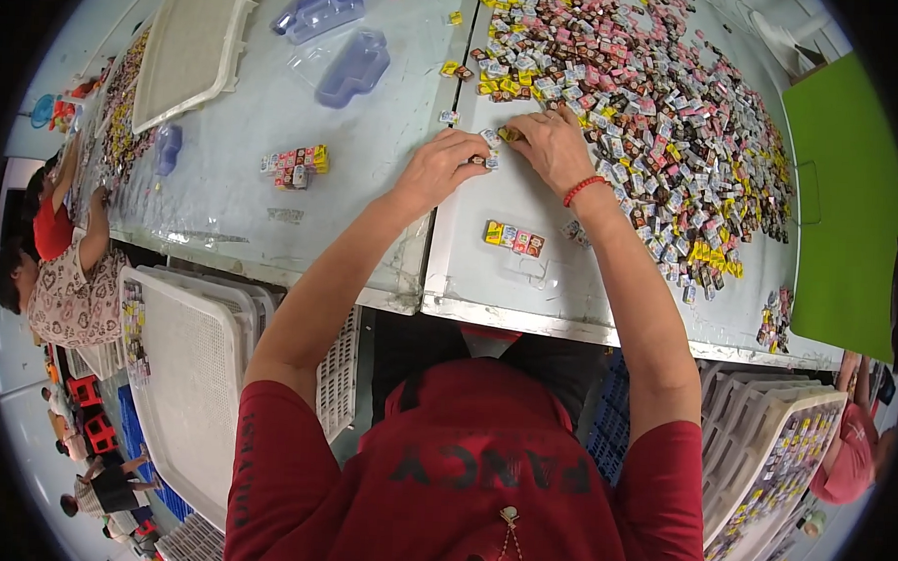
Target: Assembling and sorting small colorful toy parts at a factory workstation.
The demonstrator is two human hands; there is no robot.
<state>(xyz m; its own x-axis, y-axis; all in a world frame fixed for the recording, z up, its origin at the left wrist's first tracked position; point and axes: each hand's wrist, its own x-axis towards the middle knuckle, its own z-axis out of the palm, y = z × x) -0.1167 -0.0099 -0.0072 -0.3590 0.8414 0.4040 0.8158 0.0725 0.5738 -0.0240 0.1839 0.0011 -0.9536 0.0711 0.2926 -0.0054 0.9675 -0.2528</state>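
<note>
My left hand [440,171] rests at the seam between two tables, thumb and fingers closed on small white-and-blue wrapped pieces [491,160]. Just to its right, my right hand [553,146] pinches a small yellow wrapped piece [507,134] between thumb and fingertips. The two hands nearly meet. Beyond and right of them spreads a large loose pile of small wrapped pieces [662,120] in pink, brown, white and yellow. Nearer to me lies a short row of yellow, pink and white pieces [515,238]. A small block of pieces [297,166] sits on the left table.
Clear bluish plastic moulded trays [353,69] lie at the far left, beside a large white tray [190,49]. A green board [848,196] stands at the right. Stacked white crates [183,380] are below the table edge on both sides. Other people work at the far left.
</note>
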